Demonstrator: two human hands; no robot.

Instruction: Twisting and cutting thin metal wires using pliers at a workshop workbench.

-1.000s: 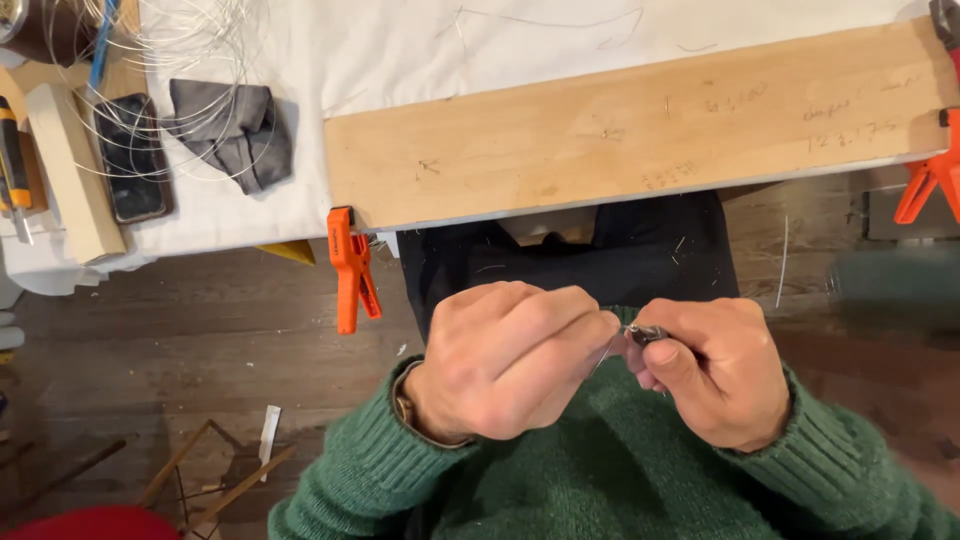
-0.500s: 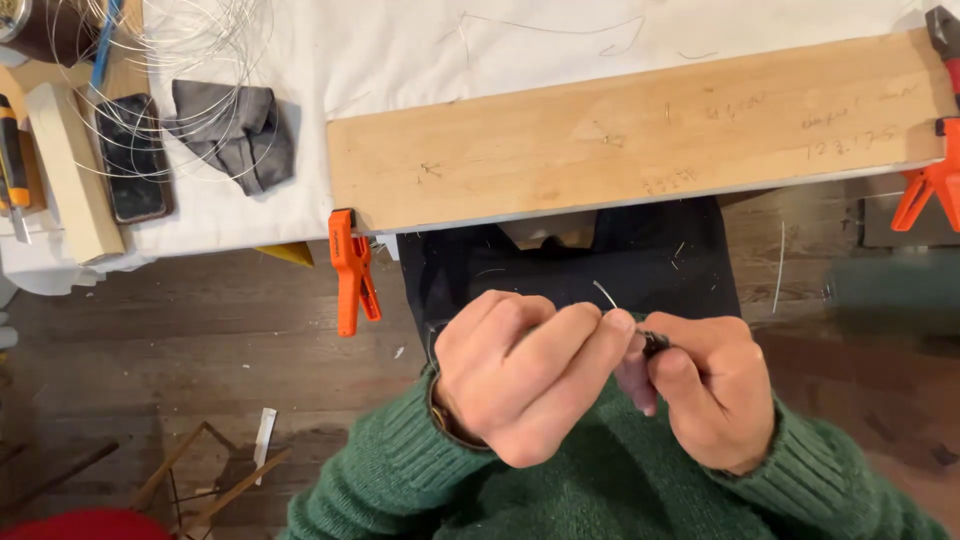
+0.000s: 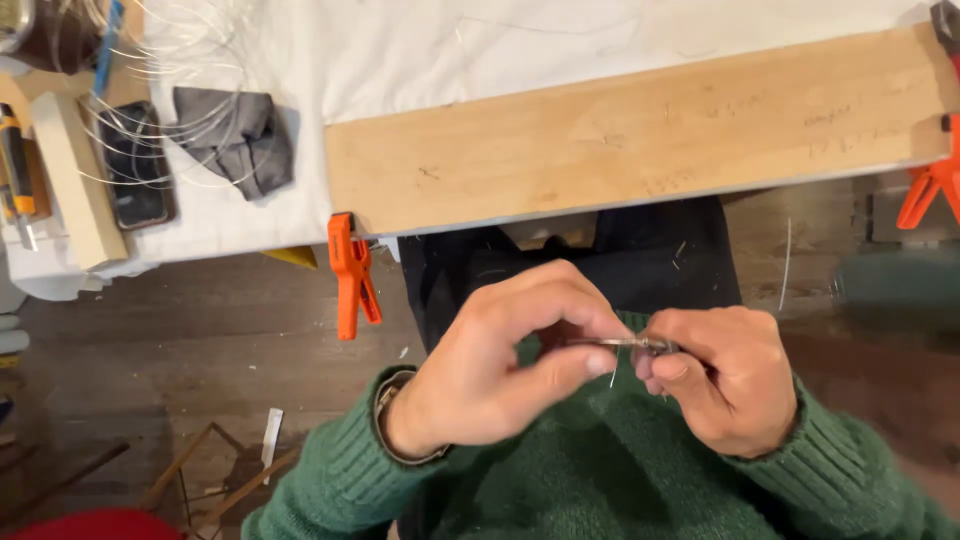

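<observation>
White table [image 3: 600, 40]: wooden board [image 3: 640, 130], grey cloth [image 3: 235, 135], phone [image 3: 135, 165].

One head-worn view, looking steeply down over the person's own chest. Hands sit close, low centre; left hand [image 3: 500, 375] at 7 o'clock, right hand [image 3: 725, 375] at 5. Wooden board [image 3: 630, 130] and table edge farther off at 12.

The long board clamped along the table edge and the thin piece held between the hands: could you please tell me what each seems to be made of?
The long pale board looks like bare, unvarnished wood: tan, matt, with faint grain and pencil-like marks. The thin silvery piece, pinched between the left hand and right hand, looks like metal, going by its grey glint; it is too small to tell more.
</observation>
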